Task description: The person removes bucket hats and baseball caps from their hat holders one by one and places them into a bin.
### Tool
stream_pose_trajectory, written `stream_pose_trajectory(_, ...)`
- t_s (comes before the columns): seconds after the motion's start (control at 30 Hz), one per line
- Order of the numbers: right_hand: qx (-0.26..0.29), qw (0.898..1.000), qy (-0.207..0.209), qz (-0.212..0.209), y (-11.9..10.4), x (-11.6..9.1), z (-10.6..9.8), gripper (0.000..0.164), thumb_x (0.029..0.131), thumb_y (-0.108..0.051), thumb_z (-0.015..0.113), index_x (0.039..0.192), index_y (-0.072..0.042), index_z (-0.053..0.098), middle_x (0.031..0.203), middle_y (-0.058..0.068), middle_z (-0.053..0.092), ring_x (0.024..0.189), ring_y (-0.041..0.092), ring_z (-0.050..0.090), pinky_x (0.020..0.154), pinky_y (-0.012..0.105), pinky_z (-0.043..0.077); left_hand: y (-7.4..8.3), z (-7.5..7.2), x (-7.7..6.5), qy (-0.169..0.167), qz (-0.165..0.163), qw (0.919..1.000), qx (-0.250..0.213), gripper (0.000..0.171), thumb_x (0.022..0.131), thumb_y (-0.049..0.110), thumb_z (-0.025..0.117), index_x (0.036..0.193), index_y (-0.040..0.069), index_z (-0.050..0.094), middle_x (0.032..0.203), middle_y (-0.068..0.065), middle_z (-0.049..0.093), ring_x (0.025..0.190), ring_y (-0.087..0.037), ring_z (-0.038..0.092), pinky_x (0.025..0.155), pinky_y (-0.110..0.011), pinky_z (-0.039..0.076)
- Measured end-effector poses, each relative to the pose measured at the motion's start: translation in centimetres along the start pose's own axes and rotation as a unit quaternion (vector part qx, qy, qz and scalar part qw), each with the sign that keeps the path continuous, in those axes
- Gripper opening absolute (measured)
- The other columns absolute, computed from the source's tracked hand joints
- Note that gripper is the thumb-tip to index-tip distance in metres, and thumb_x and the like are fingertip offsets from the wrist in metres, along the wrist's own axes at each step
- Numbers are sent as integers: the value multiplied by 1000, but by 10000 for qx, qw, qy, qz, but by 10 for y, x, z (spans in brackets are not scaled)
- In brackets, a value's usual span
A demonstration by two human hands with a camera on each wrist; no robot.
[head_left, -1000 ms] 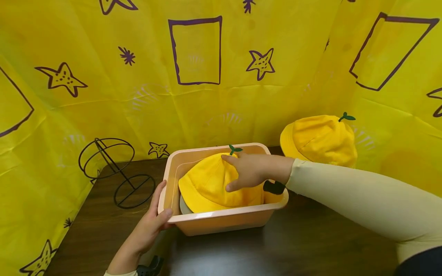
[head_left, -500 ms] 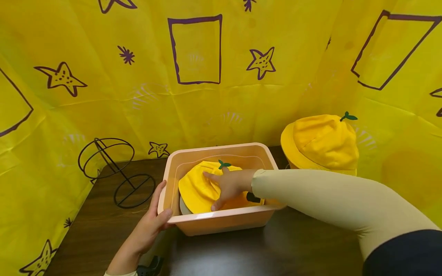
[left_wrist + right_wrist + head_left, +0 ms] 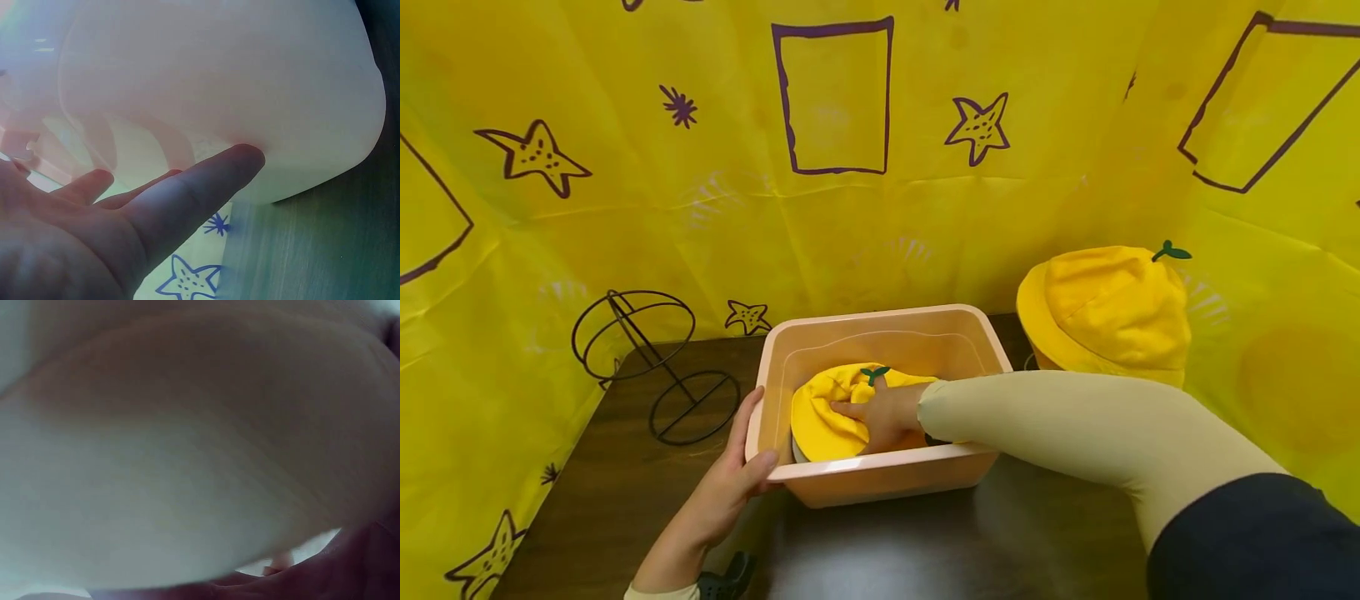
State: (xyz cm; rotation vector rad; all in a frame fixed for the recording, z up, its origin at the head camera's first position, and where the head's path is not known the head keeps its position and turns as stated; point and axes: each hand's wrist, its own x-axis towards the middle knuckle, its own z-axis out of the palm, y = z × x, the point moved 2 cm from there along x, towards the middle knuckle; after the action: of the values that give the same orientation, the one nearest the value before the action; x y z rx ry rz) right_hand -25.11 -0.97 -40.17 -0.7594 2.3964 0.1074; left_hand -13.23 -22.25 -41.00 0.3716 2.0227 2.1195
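Observation:
A peach plastic basin point(image 3: 917, 485) stands on the dark table, and inside it lies a yellow bucket hat point(image 3: 827, 417) with a green sprout on top. The hat's crown is dented and creased. My right hand point(image 3: 887, 414) presses down into that crown with its fingers spread. My left hand point(image 3: 727, 483) grips the basin's left rim, thumb on top. In the left wrist view, the left fingers point(image 3: 194, 194) lie along the outside of the basin wall point(image 3: 300, 94). Pale blurred fabric fills most of the right wrist view, so the right fingers hardly show there.
A second yellow sprout hat point(image 3: 1112, 312) sits raised at the back right, its support mostly hidden. A black wire stand point(image 3: 681, 387) lies on the table left of the basin. Yellow printed cloth point(image 3: 835, 242) hangs behind and at both sides.
My right hand has moved left and down into the basin, pushing the hat's crown from rounded to sunken. The left hand has kept its hold on the rim.

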Motion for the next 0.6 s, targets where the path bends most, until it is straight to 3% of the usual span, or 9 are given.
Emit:
stream_pose_trajectory(0.07, -170, 9997, -102, 156, -1, 11, 5, 94, 83, -62, 70, 153, -59, 7, 159, 22, 11, 132, 30, 38, 101, 52, 38, 0, 0, 0, -19, 0, 10000, -1, 78, 102, 11, 49, 159, 30, -1, 158, -18, -11, 120, -57, 41, 84, -44, 52)
stream_pose_trajectory(0.2, 198, 9981, -340, 471, -2, 20, 10, 99, 84, -44, 76, 147, -68, 4, 162, 19, 3, 103, 28, 57, 76, 37, 48, 1, -2, 2, -40, 29, 10000, 32, 79, 101, 13, 51, 159, 29, 0, 157, -20, -10, 119, -57, 42, 83, -44, 52)
stream_pose_trajectory(0.3, 680, 9947, -536, 556, -5, 14, 11, 108, 84, -23, 75, 144, -71, -1, 163, 17, -5, 84, 28, 58, 52, 29, 39, 1, -3, 1, -17, 41, 10000, 79, 79, 100, 13, 51, 158, 29, 1, 157, -21, -9, 118, -56, 43, 83, -43, 53)
stream_pose_trajectory(0.43, 901, 9914, -687, 654, -7, 14, 13, 117, 82, -6, 70, 144, -70, -6, 163, 16, -9, 90, 30, 55, 47, 28, 33, 0, -3, 1, 12, -10, 10000, 87, 79, 100, 13, 51, 159, 30, 1, 157, -22, -9, 118, -56, 43, 83, -41, 53)
stream_pose_trajectory(0.6, 802, 9916, -615, 803, -7, 18, 17, 118, 80, -10, 73, 145, -69, -6, 164, 13, -7, 98, 33, 51, 55, 34, 39, -1, -2, 1, 22, -95, 9999, 43, 80, 99, 16, 53, 158, 31, 1, 157, -21, -10, 120, -57, 42, 83, -43, 52)
